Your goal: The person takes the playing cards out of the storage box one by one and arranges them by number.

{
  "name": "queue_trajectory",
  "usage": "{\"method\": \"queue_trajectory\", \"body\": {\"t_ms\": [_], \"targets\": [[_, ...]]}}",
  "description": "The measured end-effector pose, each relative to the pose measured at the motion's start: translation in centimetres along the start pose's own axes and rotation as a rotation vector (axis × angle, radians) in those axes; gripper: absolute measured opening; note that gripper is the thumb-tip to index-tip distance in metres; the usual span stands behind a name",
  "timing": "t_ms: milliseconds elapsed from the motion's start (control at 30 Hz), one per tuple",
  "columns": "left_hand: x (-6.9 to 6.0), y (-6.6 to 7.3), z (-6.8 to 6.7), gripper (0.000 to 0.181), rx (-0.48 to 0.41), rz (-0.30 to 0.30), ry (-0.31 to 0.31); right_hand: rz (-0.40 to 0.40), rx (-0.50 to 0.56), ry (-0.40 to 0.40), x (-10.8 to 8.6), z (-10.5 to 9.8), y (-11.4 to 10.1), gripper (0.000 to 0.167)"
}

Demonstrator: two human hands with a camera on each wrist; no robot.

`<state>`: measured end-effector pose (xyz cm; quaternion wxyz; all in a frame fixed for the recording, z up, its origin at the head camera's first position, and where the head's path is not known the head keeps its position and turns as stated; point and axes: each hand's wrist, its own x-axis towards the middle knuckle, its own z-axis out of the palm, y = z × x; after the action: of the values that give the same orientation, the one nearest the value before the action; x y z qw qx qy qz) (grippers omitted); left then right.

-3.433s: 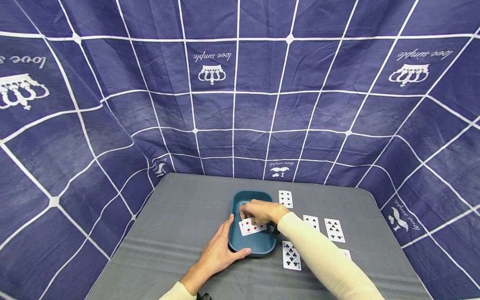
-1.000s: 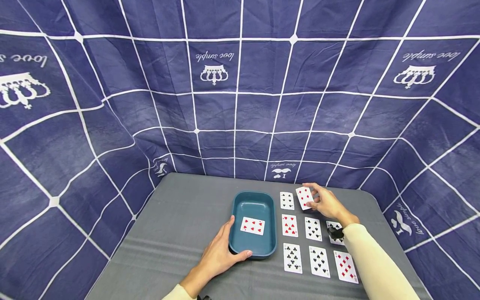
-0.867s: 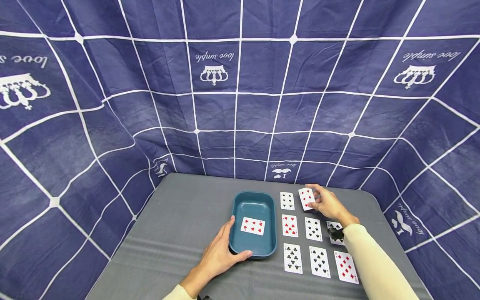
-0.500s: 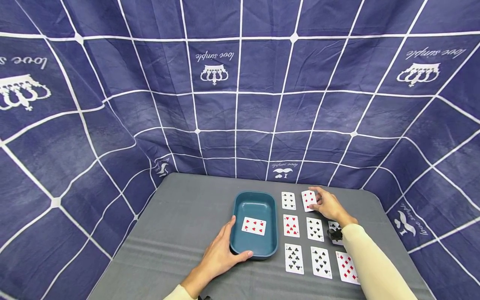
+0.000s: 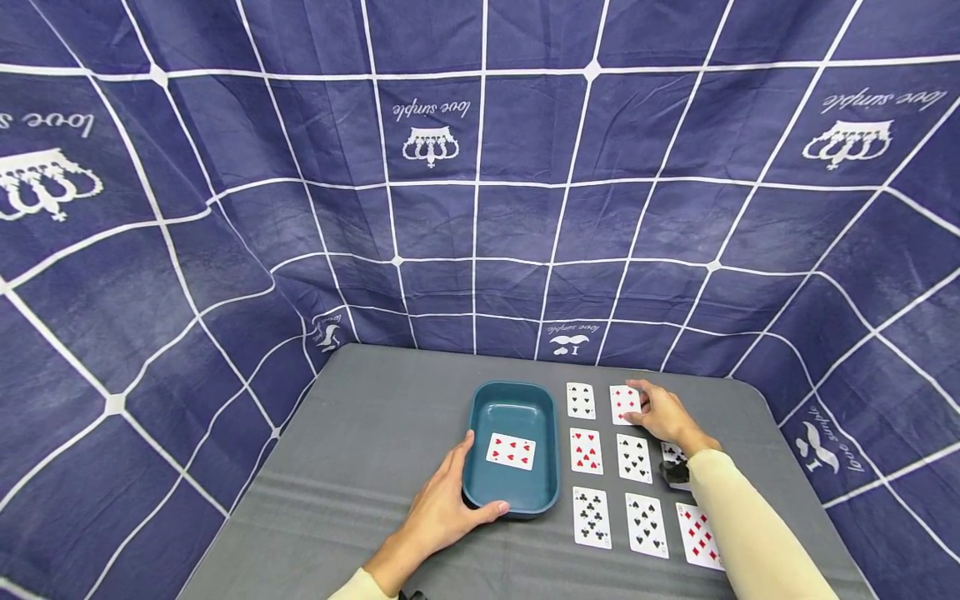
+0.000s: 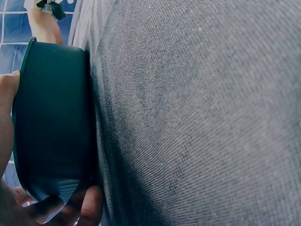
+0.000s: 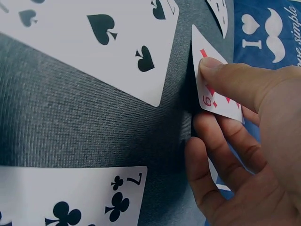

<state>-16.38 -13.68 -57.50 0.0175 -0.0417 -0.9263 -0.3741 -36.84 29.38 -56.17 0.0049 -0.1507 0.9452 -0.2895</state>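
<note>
My right hand [image 5: 662, 413] pinches the six of diamonds [image 5: 622, 403] at its right side, thumb on the face. In the right wrist view the card [image 7: 200, 89] stands tilted near the grey cloth, with the other fingers behind and below it. My left hand [image 5: 442, 504] holds the near-left corner of a teal tray [image 5: 553, 454], thumb at the front and fingers along the left side. A six of hearts [image 5: 512, 451] lies face up inside the tray. In the left wrist view the tray's outer wall [image 6: 54, 117] shows, with fingertips [image 6: 91, 202] curled by its lower end.
Right of the tray, face-up cards lie in rows: a black six [image 5: 581, 401] at the back, a red seven [image 5: 587, 452] and a seven of spades [image 5: 634, 458] in the middle, black eights [image 5: 647, 526] in front. My right forearm [image 5: 750, 525] partly covers a club card and a red eight [image 5: 699, 533].
My right hand took the six of diamonds from the tray to the back row, then shifted it slightly right and lowered it. The six of hearts stayed in the tray; the left hand kept its place.
</note>
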Motion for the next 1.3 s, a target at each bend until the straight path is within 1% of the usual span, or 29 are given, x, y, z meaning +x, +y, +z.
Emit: {"method": "queue_trajectory", "body": {"t_ms": [100,267,333,567,733,933,1033,1167,1267,1300], "targets": [[0.0,0.0,0.0,0.132,0.003,0.001,0.004,-0.009,0.002,0.002,0.1,0.1,0.3,0.073],[0.0,0.1,0.1,0.132,0.005,0.001,0.005,-0.065,-0.002,0.027,0.1,0.3,0.9,0.073],[0.0,0.1,0.1,0.132,0.004,0.001,0.004,-0.075,-0.006,0.031,0.1,0.4,1.0,0.072],[-0.1,0.2,0.0,0.132,0.0,0.0,0.001,0.016,-0.016,-0.014,-0.1,0.5,0.4,0.073],[-0.1,0.2,0.0,0.132,0.001,0.0,0.002,0.043,-0.03,-0.026,0.1,0.5,0.0,0.072],[0.0,-0.1,0.3,0.132,0.006,0.007,0.009,0.035,-0.021,-0.02,0.2,0.6,0.1,0.072],[0.1,-0.1,0.3,0.132,0.011,0.005,0.009,0.005,-0.016,-0.009,0.2,0.7,0.4,0.072],[0.0,0.0,0.2,0.132,0.017,0.008,0.009,-0.031,-0.036,0.018,0.2,0.8,0.6,0.07],[0.0,0.0,0.2,0.132,0.012,0.012,0.012,-0.019,-0.034,0.014,0.1,0.8,0.4,0.069],[-0.1,0.0,0.2,0.132,0.013,0.01,0.011,-0.01,-0.024,0.001,0.1,0.8,0.3,0.069]]}}
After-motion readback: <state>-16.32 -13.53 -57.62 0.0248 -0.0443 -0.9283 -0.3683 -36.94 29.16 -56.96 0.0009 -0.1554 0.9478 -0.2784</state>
